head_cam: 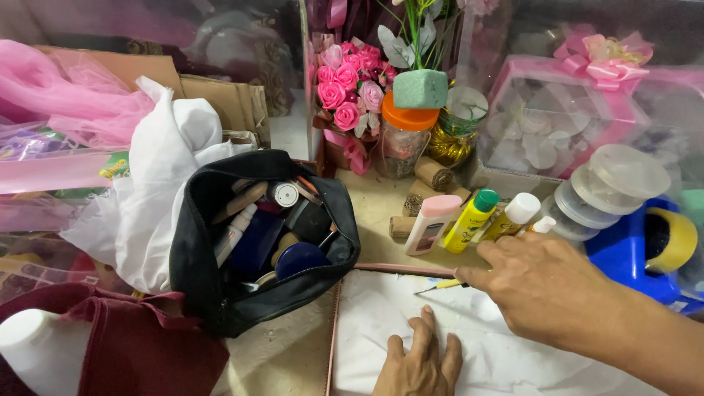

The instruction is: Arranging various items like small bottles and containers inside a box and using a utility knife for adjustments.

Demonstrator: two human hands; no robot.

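fingers point(480, 273) of the right hand point(546, 282) pinch a thin yellow pick point(440, 287) over the white sheet point(381, 308) while the left hand point(422, 359) lies spread, flat on it, so this looks like pinning or marking, calling next for a steady point

Cloth, plastic and paper by the hands

Left hand point(420, 361) on matt white paper point(506, 352), perhaps tissue; beyond the right hand point(539, 282), glossy plastic bottles point(469, 220); left, a black cloth pouch point(213, 286).

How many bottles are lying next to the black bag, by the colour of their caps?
Pink cap: 1, white bottle
Green cap: 1, yellow bottle
White cap: 1, yellowish bottle
Total: 3
A small white tip beside the right hand is too hidden to count.
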